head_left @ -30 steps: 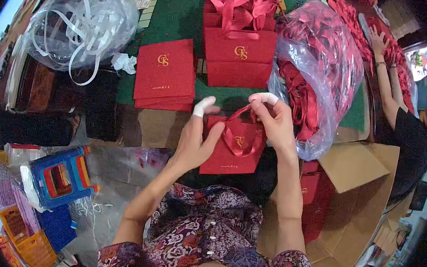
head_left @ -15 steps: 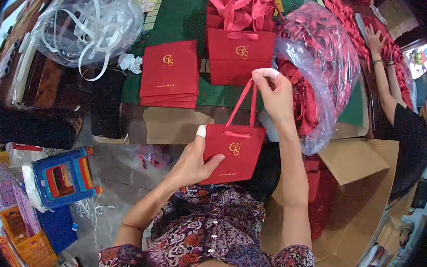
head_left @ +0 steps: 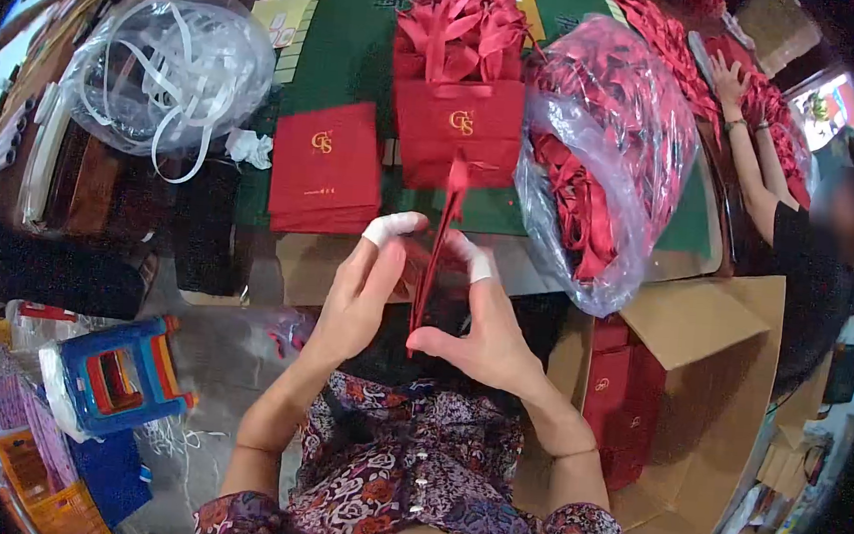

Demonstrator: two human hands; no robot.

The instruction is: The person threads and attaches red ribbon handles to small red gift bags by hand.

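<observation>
A flat red paper gift bag (head_left: 430, 279) is turned edge-on to me in front of my body, its red ribbon handle (head_left: 457, 177) sticking up. My right hand (head_left: 494, 335) has it, with the thumb against the lower edge and a white-taped finger near the top. Just left of the bag, my left hand (head_left: 352, 296) is curved with thumb and taped finger apart; no grip on the bag shows. Beyond stands a red bag (head_left: 457, 134) stuffed with red ribbons (head_left: 462, 34). A stack of flat red bags (head_left: 327, 164) lies to its left.
A clear plastic sack of red ribbons (head_left: 605, 171) sits right on the green-topped table (head_left: 339, 49). A plastic bag of white straps (head_left: 176, 82) is at left. An open cardboard box (head_left: 706, 420) holds red bags at lower right. Another person (head_left: 810, 237) reaches in from the right.
The bag has turned from facing me to edge-on. My right hand has come down from the ribbon handle to the bag's side, and my left hand has moved up and off its left edge.
</observation>
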